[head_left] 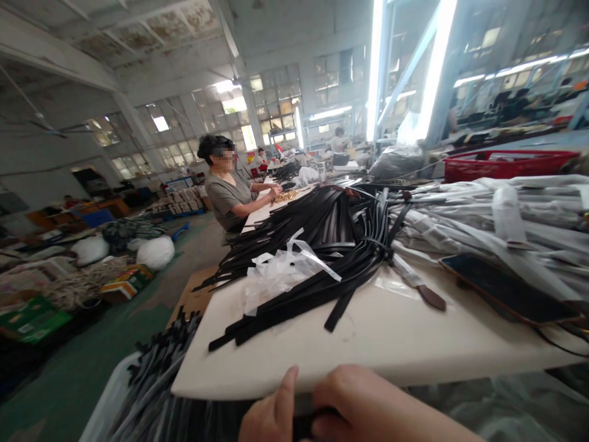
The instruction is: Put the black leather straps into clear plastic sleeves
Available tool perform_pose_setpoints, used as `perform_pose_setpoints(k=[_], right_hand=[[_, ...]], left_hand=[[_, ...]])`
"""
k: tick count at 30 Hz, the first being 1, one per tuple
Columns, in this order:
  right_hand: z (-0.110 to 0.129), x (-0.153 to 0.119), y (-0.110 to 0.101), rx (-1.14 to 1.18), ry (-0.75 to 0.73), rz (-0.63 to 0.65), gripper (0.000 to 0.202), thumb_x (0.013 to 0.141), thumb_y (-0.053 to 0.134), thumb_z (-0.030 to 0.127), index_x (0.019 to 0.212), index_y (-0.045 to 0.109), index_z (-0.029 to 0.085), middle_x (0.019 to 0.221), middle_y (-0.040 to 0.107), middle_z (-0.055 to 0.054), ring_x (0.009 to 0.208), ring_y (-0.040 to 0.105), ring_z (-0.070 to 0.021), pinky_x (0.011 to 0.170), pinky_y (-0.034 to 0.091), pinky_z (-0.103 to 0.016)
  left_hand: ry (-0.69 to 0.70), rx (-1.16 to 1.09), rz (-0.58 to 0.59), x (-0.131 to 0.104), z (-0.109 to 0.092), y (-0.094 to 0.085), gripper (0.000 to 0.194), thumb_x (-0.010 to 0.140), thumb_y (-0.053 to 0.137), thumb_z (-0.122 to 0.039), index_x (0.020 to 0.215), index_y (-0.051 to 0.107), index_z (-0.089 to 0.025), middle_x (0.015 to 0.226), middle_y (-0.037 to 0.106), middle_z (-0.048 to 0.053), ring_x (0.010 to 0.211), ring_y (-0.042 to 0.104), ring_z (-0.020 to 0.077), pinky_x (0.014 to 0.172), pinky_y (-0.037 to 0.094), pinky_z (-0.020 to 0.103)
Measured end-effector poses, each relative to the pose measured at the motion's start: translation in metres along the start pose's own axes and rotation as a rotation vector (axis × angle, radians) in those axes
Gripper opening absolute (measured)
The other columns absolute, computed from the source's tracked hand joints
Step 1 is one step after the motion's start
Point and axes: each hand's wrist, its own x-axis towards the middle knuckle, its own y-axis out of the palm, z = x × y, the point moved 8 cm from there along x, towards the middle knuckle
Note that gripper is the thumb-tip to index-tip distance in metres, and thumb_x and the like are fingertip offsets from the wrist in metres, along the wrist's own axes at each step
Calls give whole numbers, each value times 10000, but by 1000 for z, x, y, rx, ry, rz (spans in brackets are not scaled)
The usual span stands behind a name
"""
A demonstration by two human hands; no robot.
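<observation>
Left hand (271, 417) and right hand (381, 408), at the near edge of the white table (391, 344): both closed on one black strap (307, 425) held between them, just below the table edge. On the table: heap of black straps (322, 245), clear plastic bag (276, 273), plastic-wrapped belts (483, 215), dark phone (506, 288), red basket (506, 164). A seated co-worker (225, 193) works farther along the table.

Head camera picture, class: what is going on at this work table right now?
A person's hand sits at the near edge of a white table, closed around a dark strap; which hand it is cannot be told. A big pile of black straps lies across the table with crumpled clear plastic on top, wrapped straps to the right and a phone beside them. Farther along, a seated co-worker handles small gold pieces.
</observation>
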Motion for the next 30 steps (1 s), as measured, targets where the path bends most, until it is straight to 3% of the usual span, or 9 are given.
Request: perform_pose_setpoints(k=[2,5,10,14,16,18,20,26,30], right_hand=[[-10,-5,-7,-27,89,-35,151,822,610,286,799,740,214,752,745,-51,626,607,-177,526,292,-270],[-8,-2,-13,114,11,-97,149,814,580,228,757,708,180,699,700,-32,599,546,-135,530,308,-236],[-12,9,1,435,-56,13,165,798,539,153,657,624,145,516,533,44,463,444,-80,453,293,-185],[-19,4,6,551,-100,94,234,857,544,230,646,596,141,528,524,45,466,471,-82,469,343,-181],[-19,2,8,575,-117,120,236,872,548,252,678,616,135,533,523,47,472,469,-81,476,351,-180],[-18,1,8,573,-121,141,221,872,560,259,711,640,130,531,527,48,472,458,-80,476,350,-180],[-18,-1,7,552,-120,169,177,864,569,245,766,661,130,557,561,42,487,470,-84,482,353,-180],[-9,8,-14,423,-141,17,113,830,570,162,782,668,133,623,587,28,563,492,-99,524,347,-192],[5,31,-6,505,-164,-24,174,873,560,254,895,687,137,631,587,19,565,503,-113,510,353,-203]], left_hand=[[-50,19,3,-6,8,0,763,924,89,-678,1453,214,-141,761,752,66,552,710,218,460,508,288],[-134,-118,50,-4,10,7,778,916,87,-689,1435,268,-139,826,741,106,633,714,246,509,496,312],[-413,-933,179,15,8,19,1031,766,105,-875,1467,290,-142,714,624,41,615,606,225,561,461,325],[-631,-1302,266,12,17,4,596,934,416,-615,1395,414,-237,1055,640,71,1025,619,219,927,472,349],[-643,-1243,412,4,17,0,380,898,602,-439,1218,583,-236,1114,629,53,1105,572,217,976,420,319],[-625,-1063,604,-8,16,2,254,894,597,-426,933,656,-182,863,627,15,852,580,175,761,433,256],[-654,-938,687,-19,20,3,375,909,535,-480,712,574,-164,650,500,-31,637,456,134,583,323,239],[-786,-802,426,-27,31,-14,475,920,438,-571,648,486,-185,625,448,-29,629,411,149,592,289,263],[-859,-726,282,-38,39,-25,503,917,416,-598,639,485,-185,634,463,-19,648,442,157,600,304,266]])
